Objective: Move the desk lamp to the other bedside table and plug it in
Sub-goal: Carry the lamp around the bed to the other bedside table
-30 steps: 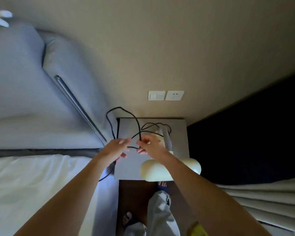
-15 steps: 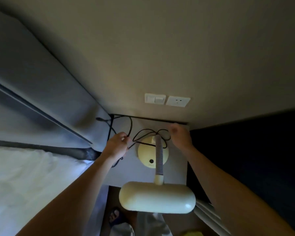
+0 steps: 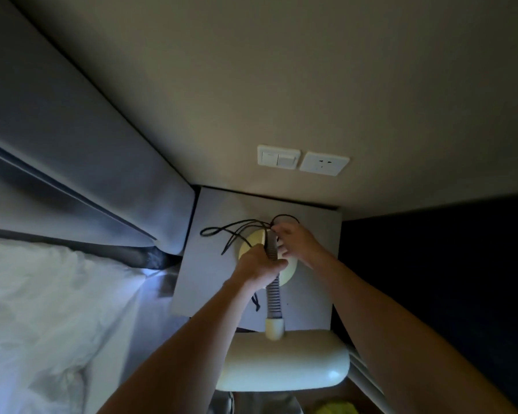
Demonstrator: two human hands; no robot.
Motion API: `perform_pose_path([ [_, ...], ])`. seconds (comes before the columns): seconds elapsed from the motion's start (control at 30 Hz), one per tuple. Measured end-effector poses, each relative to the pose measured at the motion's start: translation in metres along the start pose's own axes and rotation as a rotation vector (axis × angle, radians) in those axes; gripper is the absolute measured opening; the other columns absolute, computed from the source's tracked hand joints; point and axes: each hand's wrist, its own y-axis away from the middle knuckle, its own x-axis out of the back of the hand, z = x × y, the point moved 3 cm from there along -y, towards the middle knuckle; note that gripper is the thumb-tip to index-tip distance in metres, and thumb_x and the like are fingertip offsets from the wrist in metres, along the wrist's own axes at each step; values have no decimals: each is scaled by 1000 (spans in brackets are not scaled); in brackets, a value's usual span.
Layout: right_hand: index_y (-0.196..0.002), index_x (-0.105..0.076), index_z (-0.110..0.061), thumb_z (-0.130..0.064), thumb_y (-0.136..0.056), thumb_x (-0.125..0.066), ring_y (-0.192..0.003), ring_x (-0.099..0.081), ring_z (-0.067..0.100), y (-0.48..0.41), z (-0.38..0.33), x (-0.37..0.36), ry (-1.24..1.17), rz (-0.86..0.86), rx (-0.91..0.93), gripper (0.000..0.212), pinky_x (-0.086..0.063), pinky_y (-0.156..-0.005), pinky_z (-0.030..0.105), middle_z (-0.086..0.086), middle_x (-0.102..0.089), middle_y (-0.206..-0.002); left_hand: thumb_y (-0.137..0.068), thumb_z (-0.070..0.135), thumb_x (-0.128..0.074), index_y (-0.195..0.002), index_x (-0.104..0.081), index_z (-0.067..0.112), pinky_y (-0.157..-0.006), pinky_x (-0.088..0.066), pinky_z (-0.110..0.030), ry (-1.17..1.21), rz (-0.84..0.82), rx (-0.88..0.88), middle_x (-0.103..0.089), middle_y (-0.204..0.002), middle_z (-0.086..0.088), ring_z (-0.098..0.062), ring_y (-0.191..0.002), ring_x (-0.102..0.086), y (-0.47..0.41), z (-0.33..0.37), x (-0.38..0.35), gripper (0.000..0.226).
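A cream desk lamp stands on the grey bedside table [image 3: 311, 234], with its round base [image 3: 287, 271] under my hands, a ribbed grey neck [image 3: 273, 297] and an oblong shade [image 3: 284, 361] nearest me. My left hand [image 3: 259, 264] is closed around the neck low down, together with part of the black cord [image 3: 237, 231]. My right hand [image 3: 296, 243] pinches the gathered cord loops just behind the neck. Loose loops spread left over the table. I cannot see the plug. A white wall socket [image 3: 324, 163] sits above the table.
A white double light switch [image 3: 278, 157] is left of the socket. The grey padded headboard [image 3: 87, 174] and the bed with white bedding [image 3: 42, 309] lie to the left. A dark wall or curtain [image 3: 446, 279] fills the right side.
My left hand moved right from the cord loops onto the lamp neck. My right hand came in from the table's back right corner to the cord behind the neck. The view moved closer.
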Motion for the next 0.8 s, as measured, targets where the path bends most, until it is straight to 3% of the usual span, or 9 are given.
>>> perform_pose_path([
  [0.07, -130, -56, -14, -10, -99, -49, -74, -67, 17, 2, 16, 0, 70, -35, -10, 32, -53, -59, 25, 18, -64, -116, -76, 18, -62, -104, -64, 10, -63, -56, -32, 26, 69, 59, -65, -77, -1, -20, -70, -66, 7, -6, 9, 29],
  [0.17, -141, -44, -21, -20, -92, -57, -110, -61, 28, 2, 48, -2, 404, 50, 0, 50, -51, -90, 36, 13, -59, -131, -80, -3, -60, -101, -58, 0, -64, -57, -35, 281, 7, 149, -58, -73, -9, -19, -60, -60, 20, -21, 18, 21],
  [0.23, -145, -39, -22, -24, -88, -66, -125, -50, 33, 1, 57, -12, 494, 75, 14, 63, -45, -102, 41, 14, -48, -140, -80, 0, -61, -101, -58, 3, -53, -53, -29, 197, -9, 146, -58, -70, -8, -16, -50, -56, 34, -33, 23, 21],
  [0.3, -145, -41, -25, -29, -84, -72, -130, -42, 35, 4, 56, -23, 574, 105, 112, 68, -40, -106, 43, 12, -42, -143, -78, 9, -67, -99, -61, 9, -51, -50, -28, -14, 38, 101, -63, -73, -6, -18, -54, -58, 49, -45, 26, 22],
  [0.43, -117, -64, -25, -21, -79, -65, -120, -46, 29, 22, 46, -40, 808, 247, 355, 38, -43, -96, 40, 3, -53, -129, -76, 21, -74, -92, -64, 17, -62, -54, -31, -269, 50, -68, -67, -82, -1, -20, -73, -65, 78, -57, 36, 19],
  [0.57, -102, -67, -19, -24, -82, -63, -112, -54, 26, 52, 30, -47, 822, 327, 475, 21, -43, -95, 40, 1, -64, -114, -81, 6, -68, -102, -64, 18, -46, -42, -18, -217, 3, -111, -64, -84, 3, -2, -52, -54, 108, -52, 61, 25],
  [0.67, -85, -66, -18, -21, -78, -64, -95, -60, 25, 83, 17, -45, 816, 325, 523, 8, -44, -92, 36, 3, -69, -91, -81, 4, -66, -96, -64, 22, -41, -40, -18, -260, -46, -177, -59, -78, 5, 0, -43, -50, 135, -46, 76, 24],
  [0.8, -82, -65, -24, -33, -84, -65, -80, -63, 18, 140, 13, -42, 661, 294, 408, 9, -50, -69, 29, -4, -65, -78, -82, 11, -65, -95, -66, 25, -38, -38, -21, -302, -111, -255, -57, -68, 6, -1, -36, -44, 177, -36, 90, 20],
])
